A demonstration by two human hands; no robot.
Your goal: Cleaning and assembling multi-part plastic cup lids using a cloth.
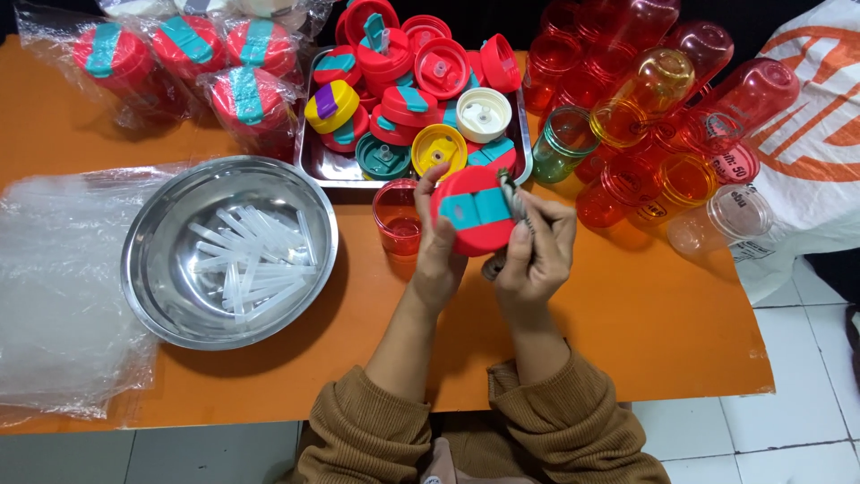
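Hands meet over the middle of the orange table (pixel 681 341): the left hand (pixel 436 235) grips a red lid with a teal flap (pixel 472 209) by its left edge, and the right hand (pixel 536 244) is closed around a thin metal tool (pixel 509 192) pressed to the lid's right side. A red cup (pixel 397 218) stands just left of the lid, a steel bowl of clear straws (pixel 229 251) farther left, and a tray of lids (pixel 523 143) beyond, with piled red cups (pixel 645 116) to the right.

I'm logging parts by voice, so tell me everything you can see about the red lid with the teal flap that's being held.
The round red plastic lid with a teal flap is held above the orange table, its top facing the camera. The flap runs as a band across its middle. The left hand grips its left edge; the right hand presses a thin metal tool against its right edge. A small red clear cup stands just left.
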